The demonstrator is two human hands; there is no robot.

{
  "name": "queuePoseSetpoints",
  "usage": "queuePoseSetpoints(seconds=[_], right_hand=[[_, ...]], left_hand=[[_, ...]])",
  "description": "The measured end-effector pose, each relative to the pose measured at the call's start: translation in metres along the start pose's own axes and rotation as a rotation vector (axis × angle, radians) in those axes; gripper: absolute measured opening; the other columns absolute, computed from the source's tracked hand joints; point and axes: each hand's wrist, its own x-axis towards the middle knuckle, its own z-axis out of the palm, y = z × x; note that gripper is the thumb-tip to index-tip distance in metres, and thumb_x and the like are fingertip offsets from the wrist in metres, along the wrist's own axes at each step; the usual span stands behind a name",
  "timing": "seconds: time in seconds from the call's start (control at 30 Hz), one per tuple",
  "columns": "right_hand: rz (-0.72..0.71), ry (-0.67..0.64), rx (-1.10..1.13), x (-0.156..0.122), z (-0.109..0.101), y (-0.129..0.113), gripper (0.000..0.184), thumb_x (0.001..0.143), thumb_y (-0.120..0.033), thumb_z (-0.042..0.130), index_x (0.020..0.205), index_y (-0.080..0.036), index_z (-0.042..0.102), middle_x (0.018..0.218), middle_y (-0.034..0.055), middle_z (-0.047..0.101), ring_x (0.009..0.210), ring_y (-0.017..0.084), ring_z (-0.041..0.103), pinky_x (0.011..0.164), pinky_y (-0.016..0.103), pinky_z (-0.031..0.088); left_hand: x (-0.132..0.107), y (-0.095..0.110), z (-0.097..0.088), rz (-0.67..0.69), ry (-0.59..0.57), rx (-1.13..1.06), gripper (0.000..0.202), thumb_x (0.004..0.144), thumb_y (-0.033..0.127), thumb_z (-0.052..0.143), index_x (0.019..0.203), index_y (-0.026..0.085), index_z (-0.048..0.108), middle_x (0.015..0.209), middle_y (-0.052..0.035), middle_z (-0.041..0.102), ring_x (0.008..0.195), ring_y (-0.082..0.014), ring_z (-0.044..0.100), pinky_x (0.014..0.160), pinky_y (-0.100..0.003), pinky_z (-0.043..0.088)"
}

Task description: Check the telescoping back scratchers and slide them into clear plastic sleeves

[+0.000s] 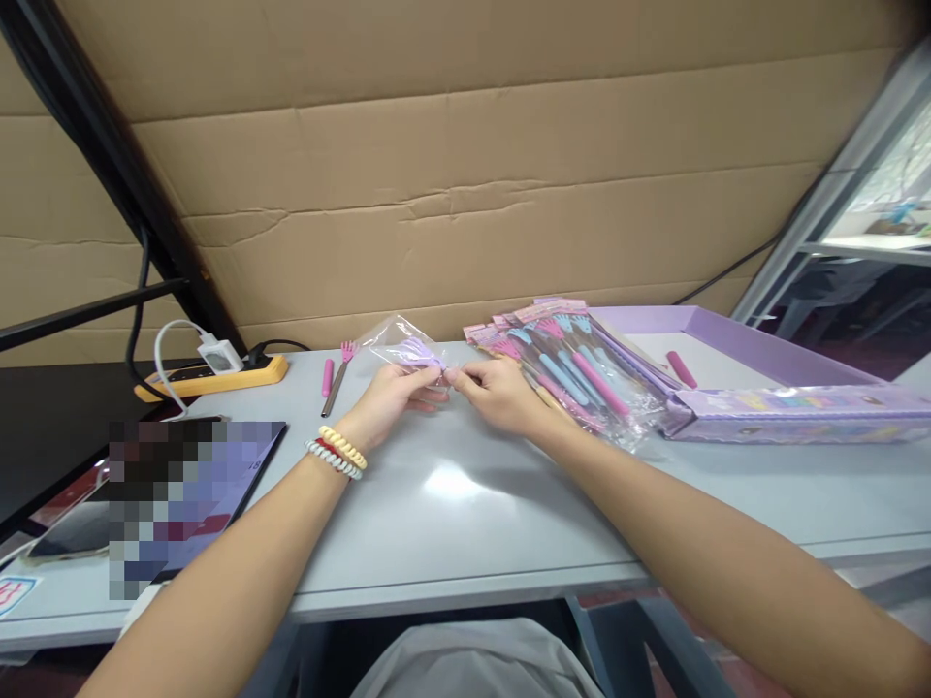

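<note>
Tabletop: open room btwn hands & front edge; cardboard right behind back edge, wrapped forks just R of R hand. L hand & R hand both pinch clear bag at its near end, fingertips v. close. Bag's mostly fwd of L hand; see-thru, crinkly, w/ purple pronged piece.

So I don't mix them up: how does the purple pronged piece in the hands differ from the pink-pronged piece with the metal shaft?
The purple piece is held in left hand and right hand; the pink-pronged piece lies on the table. Clear plastic surrounds the purple piece's lilac head; the pink-pronged piece's bright pink head is uncovered. Both have pronged heads.
</note>
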Motion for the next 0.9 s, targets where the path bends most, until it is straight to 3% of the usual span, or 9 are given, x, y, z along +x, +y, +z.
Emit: queuePoseSetpoints(seconds=[0.1, 0.23, 0.43, 0.6, 0.7, 0.8, 0.9], right_hand=[[0.010, 0.000, -0.029, -0.001, -0.001, -0.004, 0.044, 0.087, -0.044, 0.042, 0.055, -0.014, 0.044, 0.051, -0.0031, 0.035, 0.051, 0.007, 0.029, 0.051, 0.024, 0.020], [-0.002, 0.029, -0.056, -0.001, -0.002, -0.007, 0.045, 0.087, -0.044, 0.043, 0.054, -0.015, 0.043, 0.050, -0.0031, 0.035, 0.050, 0.007, 0.028, 0.051, 0.024, 0.020], [0.000, 0.047, -0.047, -0.002, 0.003, -0.010, 0.046, 0.087, -0.043, 0.046, 0.052, -0.014, 0.048, 0.048, -0.0037, 0.032, 0.047, 0.006, 0.024, 0.051, 0.024, 0.020], [0.015, 0.029, -0.021, -0.002, 0.005, -0.014, 0.043, 0.088, -0.042, 0.045, 0.058, -0.013, 0.057, 0.051, -0.0016, 0.045, 0.049, 0.007, 0.033, 0.052, 0.023, 0.024], [0.086, -0.055, 0.072, -0.002, 0.000, -0.017, 0.034, 0.086, -0.043, 0.049, 0.074, -0.013, 0.061, 0.056, -0.0007, 0.054, 0.050, 0.008, 0.042, 0.051, 0.022, 0.029], [0.175, -0.153, 0.244, -0.002, -0.005, -0.014, 0.025, 0.080, -0.032, 0.057, 0.097, -0.015, 0.056, 0.061, -0.0022, 0.058, 0.049, 0.008, 0.048, 0.050, 0.020, 0.034], [0.232, -0.203, 0.428, -0.001, -0.005, -0.008, 0.026, 0.075, -0.027, 0.061, 0.096, -0.015, 0.051, 0.060, -0.0033, 0.057, 0.045, 0.008, 0.049, 0.045, 0.020, 0.037]], left_hand=[[0.000, 0.000, -0.001, 0.065, 0.001, -0.044, 0.032, 0.068, 0.037, 0.072, 0.090, 0.014, 0.065, 0.095, -0.0089, 0.068, 0.086, -0.0194, 0.064, 0.075, -0.030, 0.049], [-0.001, 0.005, -0.002, 0.192, 0.057, -0.214, 0.036, 0.068, 0.041, 0.071, 0.089, 0.014, 0.061, 0.092, -0.0070, 0.067, 0.085, -0.0189, 0.063, 0.069, -0.029, 0.049], [0.002, -0.002, 0.007, 0.156, 0.156, -0.252, 0.039, 0.067, 0.042, 0.073, 0.088, 0.013, 0.060, 0.090, -0.0090, 0.068, 0.076, -0.0177, 0.064, 0.061, -0.028, 0.051], [0.004, -0.006, 0.012, 0.171, 0.143, -0.294, 0.035, 0.068, 0.037, 0.074, 0.087, 0.011, 0.060, 0.093, -0.0116, 0.069, 0.079, -0.0184, 0.065, 0.068, -0.029, 0.052], [0.005, 0.002, 0.005, 0.235, 0.217, -0.345, 0.028, 0.072, 0.033, 0.071, 0.086, 0.012, 0.059, 0.091, -0.0106, 0.069, 0.079, -0.0184, 0.066, 0.073, -0.031, 0.052], [0.007, 0.013, -0.012, 0.286, 0.328, -0.420, 0.016, 0.078, 0.027, 0.064, 0.083, 0.013, 0.058, 0.089, -0.0084, 0.069, 0.078, -0.0169, 0.067, 0.070, -0.029, 0.053], [0.009, 0.018, -0.026, 0.322, 0.393, -0.493, 0.010, 0.083, 0.023, 0.057, 0.081, 0.014, 0.056, 0.087, -0.0064, 0.068, 0.077, -0.0158, 0.067, 0.067, -0.026, 0.053]])
